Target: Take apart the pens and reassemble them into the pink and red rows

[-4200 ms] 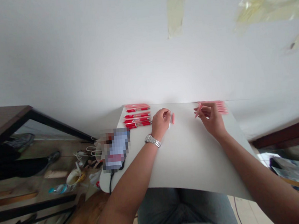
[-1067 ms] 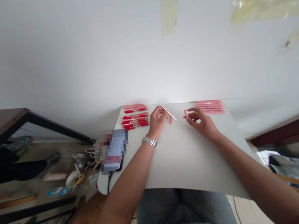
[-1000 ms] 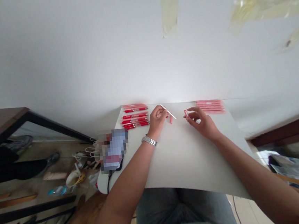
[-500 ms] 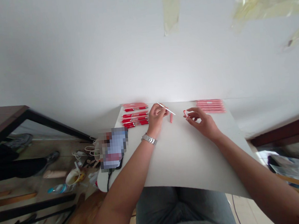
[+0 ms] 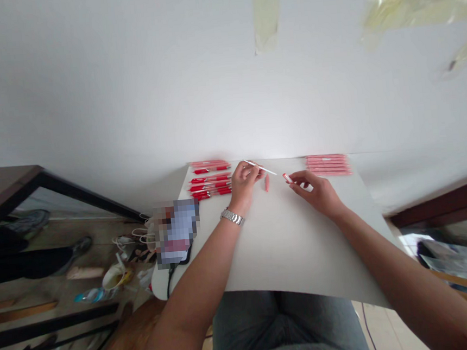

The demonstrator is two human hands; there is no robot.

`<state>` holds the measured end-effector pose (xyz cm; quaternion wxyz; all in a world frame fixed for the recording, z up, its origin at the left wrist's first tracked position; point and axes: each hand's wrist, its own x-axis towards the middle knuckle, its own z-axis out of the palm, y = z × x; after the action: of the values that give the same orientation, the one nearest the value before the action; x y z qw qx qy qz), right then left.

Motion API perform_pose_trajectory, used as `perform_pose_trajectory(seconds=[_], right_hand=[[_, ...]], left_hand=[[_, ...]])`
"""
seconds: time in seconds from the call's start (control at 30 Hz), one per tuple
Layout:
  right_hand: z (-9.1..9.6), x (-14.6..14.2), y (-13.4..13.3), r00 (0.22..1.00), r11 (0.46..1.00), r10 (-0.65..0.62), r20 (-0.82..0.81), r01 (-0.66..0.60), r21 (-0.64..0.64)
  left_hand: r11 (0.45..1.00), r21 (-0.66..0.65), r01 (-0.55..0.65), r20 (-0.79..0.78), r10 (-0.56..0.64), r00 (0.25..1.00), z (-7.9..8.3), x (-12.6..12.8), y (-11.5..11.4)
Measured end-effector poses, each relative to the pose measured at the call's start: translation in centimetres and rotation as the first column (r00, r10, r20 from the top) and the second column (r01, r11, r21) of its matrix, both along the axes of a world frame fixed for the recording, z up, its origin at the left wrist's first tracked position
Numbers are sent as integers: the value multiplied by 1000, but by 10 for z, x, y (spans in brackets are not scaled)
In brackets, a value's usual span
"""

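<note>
My left hand (image 5: pixel 244 184), with a metal watch on its wrist, is closed on a thin white pen refill (image 5: pixel 269 171) that slants down to the right. Between thumb and fingers my right hand (image 5: pixel 310 185) pinches a short red-and-white pen part (image 5: pixel 286 178), held apart from the refill's lower end. A small pinkish-red pen piece (image 5: pixel 267 183) lies on the white table between the two hands. Left of my left hand are several red pens (image 5: pixel 212 186) in a stack of rows. Beyond my right hand lies a row of pink pen barrels or refills (image 5: pixel 328 165); which, I cannot tell.
A phone (image 5: pixel 179 233) with a blurred screen and a cable rests on the left side of the white table (image 5: pixel 289 246). The wall rises directly behind the table. A dark-edged table (image 5: pixel 8 178), a person's legs and clutter on the floor are at left.
My right hand has turned the small pen part so that it tilts toward the refill and sits slightly further left. The refill has shifted slightly rightward in my left hand.
</note>
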<state>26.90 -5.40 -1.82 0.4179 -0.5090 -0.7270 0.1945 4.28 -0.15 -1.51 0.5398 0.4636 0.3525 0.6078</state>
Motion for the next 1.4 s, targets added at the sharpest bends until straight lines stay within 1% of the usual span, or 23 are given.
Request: perform_pose_trajectory(seconds=[0.27,0.57,0.9,1.13,1.4], right_hand=[[-2,3,1,998,1000,-1,63,1,3],[-4,4,2,994,1000,7,106,-7,5],[-4,4,2,994,1000,16,109,-17,13],[-4,3,1,993,999,36,113,-37,6],[-7,4,3,993,999,36,111,-38,18]], left_hand=[[999,34,41,-1,-41,999,-3,0,0],[997,28,73,-49,-72,996,2,1,-4],[976,83,201,-79,-195,978,-2,1,-4],[963,125,240,-132,-224,966,-3,2,-4],[952,87,294,-186,-274,943,-2,0,-6]])
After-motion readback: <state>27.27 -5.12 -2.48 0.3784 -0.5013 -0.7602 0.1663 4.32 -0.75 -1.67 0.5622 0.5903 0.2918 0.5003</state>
